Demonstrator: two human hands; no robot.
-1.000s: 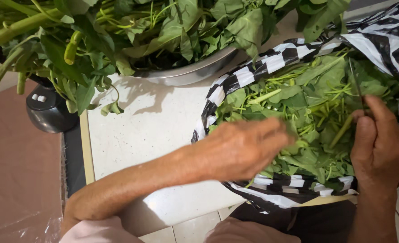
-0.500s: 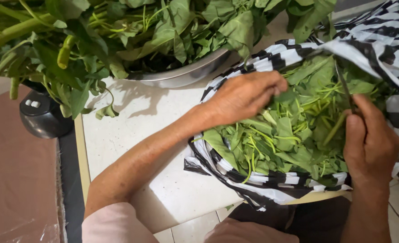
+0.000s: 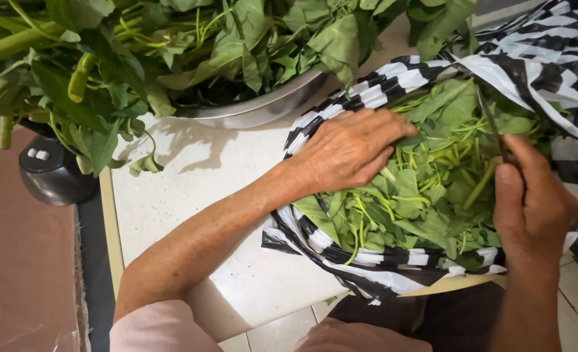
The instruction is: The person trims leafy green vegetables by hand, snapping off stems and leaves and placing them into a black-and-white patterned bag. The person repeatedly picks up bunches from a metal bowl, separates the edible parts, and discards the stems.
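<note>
1. Broadly, a pale speckled tabletop (image 3: 237, 261) carries everything, with a tiled floor showing past its near edge.
2. At the top, a wide metal bowl (image 3: 263, 107) sits on the tabletop, heaped with long-stemmed leafy greens (image 3: 171, 45) that spill over its rim toward the left.
3. To the right, a black-and-white striped plastic bag (image 3: 367, 88) lies open on the tabletop, its rim folded back; part of it hangs over the near edge.
4. Inside the bag lies a loose pile of picked green leaves (image 3: 406, 208) and thin pale stems, filling most of the opening.
5. Resting palm down on the far left side of that pile is the left hand (image 3: 351, 150), its fingers laid together and pointing right; its grip is flat on the leaves rather than closed round anything, and its wrist crosses the bag's rim.
6. At the bag's right side, the right hand (image 3: 530, 208) has its grip curled shut on a thin green stem (image 3: 491, 120), pinched between thumb and fingers; the stem rises from the hand up toward the far rim of the bag.
7. A dark rounded object (image 3: 51, 173) with two small pale buttons sits just off the tabletop's left edge, under the overhanging greens.
</note>
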